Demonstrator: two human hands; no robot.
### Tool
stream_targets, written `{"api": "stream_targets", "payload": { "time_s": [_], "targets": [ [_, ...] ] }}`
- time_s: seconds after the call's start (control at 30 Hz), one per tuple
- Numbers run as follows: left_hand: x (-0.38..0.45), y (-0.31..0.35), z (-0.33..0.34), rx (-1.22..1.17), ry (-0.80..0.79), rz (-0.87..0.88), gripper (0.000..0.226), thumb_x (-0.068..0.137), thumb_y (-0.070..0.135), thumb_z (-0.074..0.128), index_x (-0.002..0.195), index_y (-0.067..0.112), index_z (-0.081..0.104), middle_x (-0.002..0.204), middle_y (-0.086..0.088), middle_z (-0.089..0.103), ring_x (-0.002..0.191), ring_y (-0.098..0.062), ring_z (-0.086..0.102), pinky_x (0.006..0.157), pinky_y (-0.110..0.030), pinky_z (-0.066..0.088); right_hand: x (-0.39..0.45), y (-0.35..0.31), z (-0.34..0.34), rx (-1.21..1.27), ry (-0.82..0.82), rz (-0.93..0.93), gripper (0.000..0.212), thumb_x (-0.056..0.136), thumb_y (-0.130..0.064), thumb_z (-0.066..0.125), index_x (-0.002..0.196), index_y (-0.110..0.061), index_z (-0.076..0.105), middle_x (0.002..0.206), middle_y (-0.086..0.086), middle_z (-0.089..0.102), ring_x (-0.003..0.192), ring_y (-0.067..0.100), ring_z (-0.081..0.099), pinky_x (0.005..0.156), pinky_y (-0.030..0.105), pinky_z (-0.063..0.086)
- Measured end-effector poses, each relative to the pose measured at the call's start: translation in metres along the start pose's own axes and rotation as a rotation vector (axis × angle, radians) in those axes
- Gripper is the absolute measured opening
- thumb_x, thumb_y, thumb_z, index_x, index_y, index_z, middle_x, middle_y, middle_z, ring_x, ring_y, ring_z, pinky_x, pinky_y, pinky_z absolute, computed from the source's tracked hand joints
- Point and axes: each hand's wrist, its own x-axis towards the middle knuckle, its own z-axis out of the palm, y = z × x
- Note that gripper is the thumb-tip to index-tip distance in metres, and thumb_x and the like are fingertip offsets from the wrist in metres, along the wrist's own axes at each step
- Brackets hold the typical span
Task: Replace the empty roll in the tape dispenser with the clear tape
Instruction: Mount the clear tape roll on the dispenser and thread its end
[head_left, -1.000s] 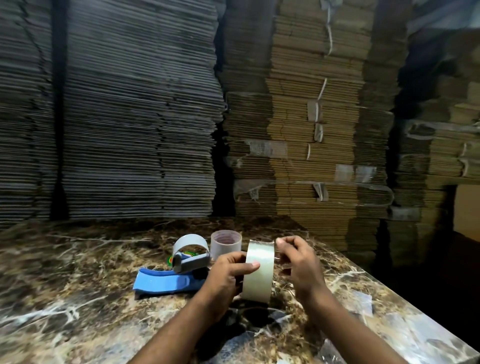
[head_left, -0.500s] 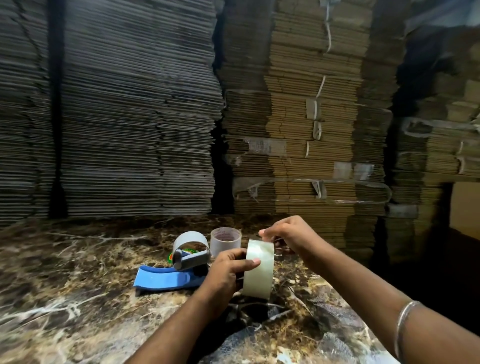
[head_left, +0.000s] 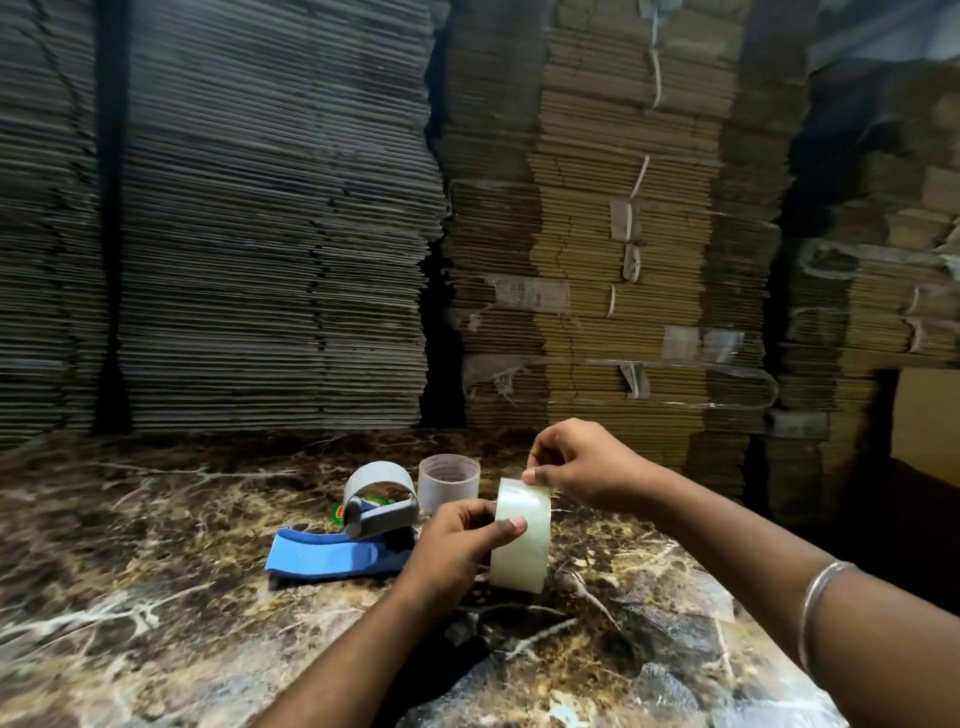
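1. Tape roll (head_left: 521, 535) stands on edge above the table (head_left: 156, 597), held up between both hands; clear, its face turned to the camera.
2. Left hand (head_left: 457, 545) grips its left side, thumb across the face; right hand (head_left: 582, 467) pinches the top edge.
3. Dispenser (head_left: 353, 535), blue with a grey handle, lies just left; empty core (head_left: 449, 480) stands upright behind it.
4. Stacked cardboard (head_left: 623, 260) fills the background.
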Motion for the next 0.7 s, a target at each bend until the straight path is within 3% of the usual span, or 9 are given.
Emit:
{"api": "stream_targets", "payload": {
  "time_s": [0.13, 0.3, 0.4, 0.47, 0.57, 0.7],
  "targets": [
    [-0.001, 0.0, 0.001, 0.049, 0.02, 0.048, 0.034, 0.07, 0.04, 0.078, 0.087, 0.011, 0.075, 0.09, -0.015, 0.076, 0.09, -0.034, 0.071, 0.076, -0.046, 0.052, -0.005, -0.009, -0.003, -0.046, -0.012, -0.058, 0.011, 0.092, -0.023, 0.067, 0.093, -0.013, 0.071, 0.09, 0.002, 0.071, 0.077, 0.011, 0.062, 0.065, 0.027, 0.052],
    [0.002, -0.002, -0.001, 0.099, 0.104, 0.099, 0.05, 0.064, 0.06, 0.076, 0.083, 0.014, 0.074, 0.085, -0.02, 0.074, 0.079, -0.032, 0.068, 0.068, -0.044, 0.049, -0.005, -0.016, -0.012, 0.001, 0.072, -0.114, 0.01, 0.093, -0.023, 0.066, 0.091, -0.014, 0.071, 0.085, 0.0, 0.073, 0.077, 0.011, 0.067, 0.067, 0.028, 0.055],
    [0.001, -0.003, -0.002, 0.16, 0.212, 0.122, 0.055, 0.057, 0.07, 0.075, 0.089, 0.027, 0.065, 0.084, -0.012, 0.075, 0.084, -0.032, 0.071, 0.065, -0.043, 0.054, -0.004, -0.016, -0.013, 0.021, 0.046, -0.105, 0.009, 0.091, -0.023, 0.069, 0.089, -0.014, 0.071, 0.081, 0.0, 0.076, 0.075, 0.009, 0.072, 0.066, 0.024, 0.057],
    [0.0, -0.002, -0.003, 0.192, 0.251, 0.134, 0.056, 0.06, 0.065, 0.076, 0.101, 0.035, 0.053, 0.082, -0.01, 0.073, 0.081, -0.026, 0.071, 0.065, -0.042, 0.057, -0.004, -0.016, -0.014, 0.058, 0.006, -0.084, 0.011, 0.087, -0.022, 0.074, 0.089, -0.013, 0.071, 0.081, 0.003, 0.078, 0.074, 0.009, 0.074, 0.068, 0.025, 0.06],
    [-0.003, 0.003, -0.001, 0.227, 0.226, 0.195, 0.059, 0.074, 0.04, 0.079, 0.123, 0.033, 0.047, 0.058, 0.004, 0.066, 0.06, -0.011, 0.063, 0.053, -0.031, 0.052, -0.005, -0.017, -0.017, 0.048, -0.004, -0.092, 0.015, 0.08, -0.018, 0.08, 0.089, -0.013, 0.07, 0.081, 0.004, 0.078, 0.073, 0.008, 0.075, 0.069, 0.024, 0.061],
    [-0.004, 0.003, 0.001, 0.203, 0.193, 0.212, 0.078, 0.073, 0.027, 0.082, 0.138, 0.041, 0.039, 0.05, 0.005, 0.054, 0.048, -0.009, 0.051, 0.047, -0.025, 0.044, -0.008, -0.02, -0.018, 0.02, 0.039, -0.13, 0.011, 0.078, -0.01, 0.081, 0.085, -0.014, 0.072, 0.078, 0.003, 0.077, 0.071, 0.009, 0.075, 0.067, 0.024, 0.062]
  ]
}}
